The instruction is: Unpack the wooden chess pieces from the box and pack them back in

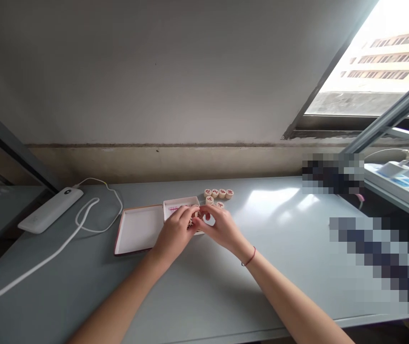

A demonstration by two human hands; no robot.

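My left hand [178, 228] reaches over an open white box [170, 204], its fingers curled round a Chinese chess piece [197, 215]. From the other side, my right hand [222, 230] pinches at the same spot with thumb and forefinger, so both hands meet there. The fingers cover much of the piece and part of the box. More round pieces show dark characters beneath the left fingers. Just behind the hands stand several pale chess pieces [222, 193] with red characters, some in a row along the back.
Left of the box lies its shallow lid [139, 230], inside up. A white power strip [51, 210] with a looping white cable [47, 262] is on the left of the grey table [279, 282]. Blurred-out items and a metal frame [390, 112] stand at right.
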